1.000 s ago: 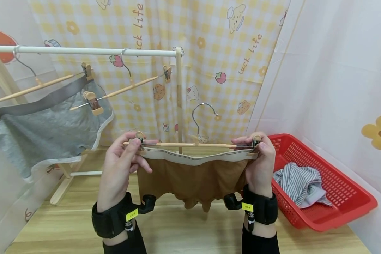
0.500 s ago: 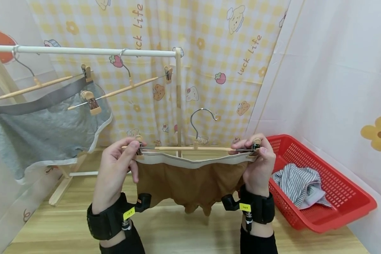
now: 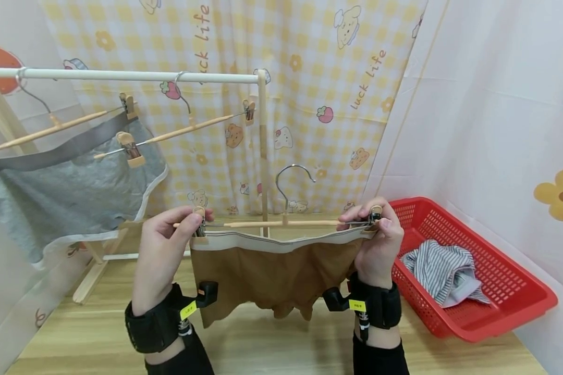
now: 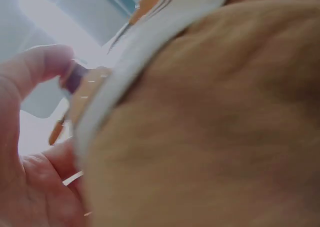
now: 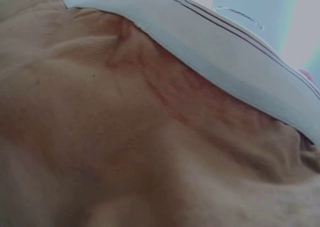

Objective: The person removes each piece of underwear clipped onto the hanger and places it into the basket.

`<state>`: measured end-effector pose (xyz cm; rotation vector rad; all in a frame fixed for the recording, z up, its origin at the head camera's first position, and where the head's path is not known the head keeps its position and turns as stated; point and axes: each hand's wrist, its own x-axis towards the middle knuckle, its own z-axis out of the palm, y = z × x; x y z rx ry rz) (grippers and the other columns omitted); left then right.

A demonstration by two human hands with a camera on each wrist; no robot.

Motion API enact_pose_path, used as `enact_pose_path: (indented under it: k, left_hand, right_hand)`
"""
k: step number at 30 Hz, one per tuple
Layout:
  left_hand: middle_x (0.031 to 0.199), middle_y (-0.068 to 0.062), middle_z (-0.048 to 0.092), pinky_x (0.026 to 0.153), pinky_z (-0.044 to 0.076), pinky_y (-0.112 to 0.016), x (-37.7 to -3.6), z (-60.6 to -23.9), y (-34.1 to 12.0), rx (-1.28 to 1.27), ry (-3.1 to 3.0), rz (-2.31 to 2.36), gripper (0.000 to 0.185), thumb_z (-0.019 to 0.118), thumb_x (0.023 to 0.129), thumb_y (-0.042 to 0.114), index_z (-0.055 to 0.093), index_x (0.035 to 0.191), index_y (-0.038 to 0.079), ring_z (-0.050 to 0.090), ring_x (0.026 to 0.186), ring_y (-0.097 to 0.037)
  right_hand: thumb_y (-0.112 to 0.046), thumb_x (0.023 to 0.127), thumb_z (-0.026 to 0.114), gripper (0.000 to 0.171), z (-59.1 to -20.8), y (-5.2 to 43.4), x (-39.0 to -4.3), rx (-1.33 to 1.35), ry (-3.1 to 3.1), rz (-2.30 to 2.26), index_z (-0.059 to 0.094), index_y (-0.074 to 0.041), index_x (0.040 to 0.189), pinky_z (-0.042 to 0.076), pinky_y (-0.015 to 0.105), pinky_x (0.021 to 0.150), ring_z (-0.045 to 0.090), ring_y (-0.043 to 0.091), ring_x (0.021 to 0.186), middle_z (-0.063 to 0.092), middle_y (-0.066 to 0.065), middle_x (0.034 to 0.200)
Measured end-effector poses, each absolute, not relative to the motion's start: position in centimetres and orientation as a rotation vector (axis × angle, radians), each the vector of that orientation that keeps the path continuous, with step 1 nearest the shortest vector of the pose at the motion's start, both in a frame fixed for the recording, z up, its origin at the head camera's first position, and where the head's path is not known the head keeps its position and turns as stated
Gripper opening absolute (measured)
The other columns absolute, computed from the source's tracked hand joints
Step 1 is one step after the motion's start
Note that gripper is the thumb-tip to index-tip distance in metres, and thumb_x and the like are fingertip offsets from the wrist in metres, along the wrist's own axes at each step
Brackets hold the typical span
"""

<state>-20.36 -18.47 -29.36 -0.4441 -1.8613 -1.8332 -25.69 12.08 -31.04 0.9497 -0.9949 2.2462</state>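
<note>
Two hands hold one wooden clip hanger (image 3: 281,223) level before you: your left hand (image 3: 161,250) pinches its left clip (image 3: 199,229), your right hand (image 3: 379,245) pinches the right clip (image 3: 373,216), and brown shorts (image 3: 267,276) hang clipped beneath it.

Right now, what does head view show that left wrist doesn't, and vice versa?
Only the head view shows the right hand pinching the hanger's right clip, the whole clip hanger, the rack rail with grey shorts and a bare hanger, and the red basket holding striped cloth.

Only the left wrist view shows, close up and blurred, the clip between thumb and finger.

Both show the left hand at the left clip and the brown shorts with their pale waistband.
</note>
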Motion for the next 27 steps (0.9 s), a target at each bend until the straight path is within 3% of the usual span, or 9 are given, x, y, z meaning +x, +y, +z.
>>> enact_pose_path:
  k: [2,7,8,11,16,27]
  left_hand:
    - [0.093,-0.012,0.072,0.078,0.044,-0.029,-20.8,-29.4,-18.3,-0.485,-1.846,-1.835,0.023,0.055,0.098,0.010,0.071,0.101,-0.006,0.060,0.097,-0.024]
    - [0.085,-0.014,0.071,0.073,0.046,-0.031,-21.5,-29.5,-17.6,-0.599,-1.791,-1.909,0.025,0.054,0.096,0.011,0.073,0.092,-0.006,0.061,0.083,-0.025]
    - [0.084,-0.014,0.071,0.079,0.047,-0.034,-21.5,-29.6,-17.5,-0.602,-1.779,-1.936,0.024,0.055,0.095,0.009,0.073,0.089,-0.006,0.062,0.083,-0.025]
    - [0.084,-0.012,0.071,0.078,0.049,-0.033,-21.5,-29.6,-17.5,-0.542,-1.814,-1.975,0.019,0.061,0.092,0.003,0.075,0.081,-0.001,0.065,0.081,-0.023]
    - [0.079,-0.008,0.071,0.075,0.048,-0.030,-21.6,-29.7,-18.0,-0.533,-1.937,-1.989,0.017,0.066,0.091,-0.001,0.074,0.076,0.000,0.065,0.082,-0.019]
    - [0.077,-0.004,0.068,0.078,0.050,-0.031,-21.6,-29.8,-18.1,-0.674,-1.816,-2.093,0.023,0.062,0.093,-0.006,0.071,0.074,0.005,0.064,0.078,-0.021]
  right_hand:
    - [-0.015,0.088,0.041,0.022,-31.0,11.9,-25.7,0.959,-0.968,2.254,0.057,-0.002,0.079,0.055,0.029,0.055,0.067,0.021,0.060,0.070,0.014,0.070]
    - [-0.013,0.087,0.040,0.023,-30.9,11.5,-25.8,1.005,-0.911,2.249,0.058,-0.001,0.078,0.056,0.029,0.056,0.068,0.021,0.060,0.070,0.015,0.070]
    - [-0.012,0.087,0.040,0.023,-30.8,11.5,-25.7,1.017,-0.903,2.247,0.058,0.000,0.078,0.056,0.029,0.056,0.068,0.021,0.060,0.070,0.015,0.070]
    - [-0.012,0.087,0.040,0.024,-30.7,11.6,-25.7,1.040,-0.897,2.239,0.058,0.001,0.078,0.056,0.029,0.056,0.068,0.021,0.058,0.070,0.016,0.070]
    - [-0.011,0.086,0.042,0.022,-30.7,11.7,-25.6,1.051,-0.900,2.236,0.058,0.002,0.078,0.055,0.029,0.055,0.067,0.021,0.058,0.069,0.016,0.070]
    - [-0.014,0.090,0.039,0.026,-30.6,12.1,-25.2,1.002,-1.048,2.197,0.061,-0.002,0.081,0.057,0.030,0.059,0.066,0.020,0.063,0.070,0.012,0.074]
